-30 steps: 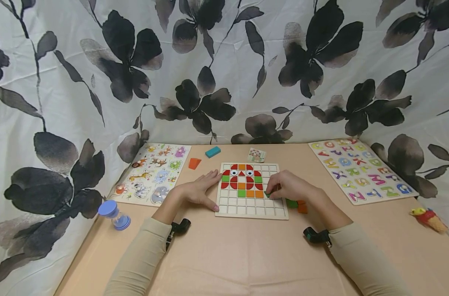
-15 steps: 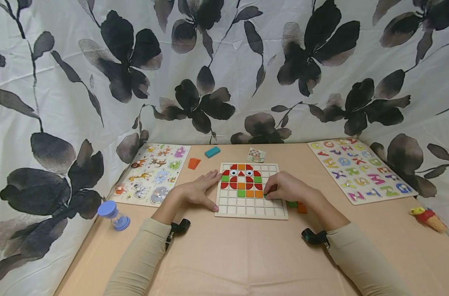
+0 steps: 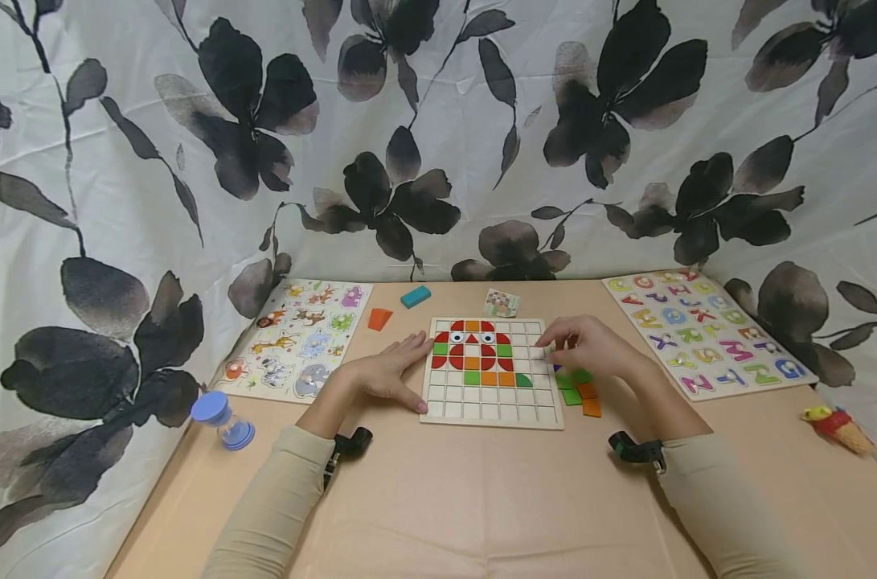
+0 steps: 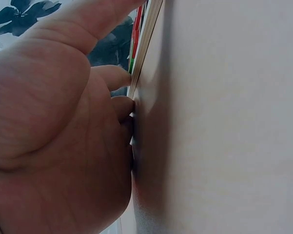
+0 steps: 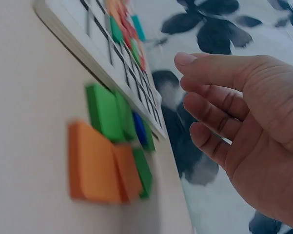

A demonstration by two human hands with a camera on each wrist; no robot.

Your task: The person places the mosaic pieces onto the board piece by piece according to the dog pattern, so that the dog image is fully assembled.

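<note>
A white grid board (image 3: 481, 412) lies in the middle of the table, with red, orange and green pieces forming a face-like pattern. The left hand (image 3: 389, 374) rests with spread fingers against the board's left edge; the left wrist view shows its palm (image 4: 53, 126) beside the board's side. A dark green rounded piece (image 3: 523, 380) sits in a cell at the right end of the lowest filled row. Above the board's right edge is the right hand (image 3: 588, 347), fingers loosely bent, with nothing seen between them in the right wrist view. Loose green tiles (image 5: 105, 112) and orange tiles (image 5: 95, 163) lie below it.
An animal picture board (image 3: 282, 342) lies at the left and a letter board (image 3: 706, 334) at the right. Behind the grid are a small picture card (image 3: 501, 303), a blue block (image 3: 415, 297) and orange pieces (image 3: 379, 319). A blue-capped timer (image 3: 224, 420) stands front left; a small toy (image 3: 838, 430) lies far right.
The right hand has let go of the dark green rounded piece, now in its cell, and has moved right and up off the board. The left hand has stayed put.
</note>
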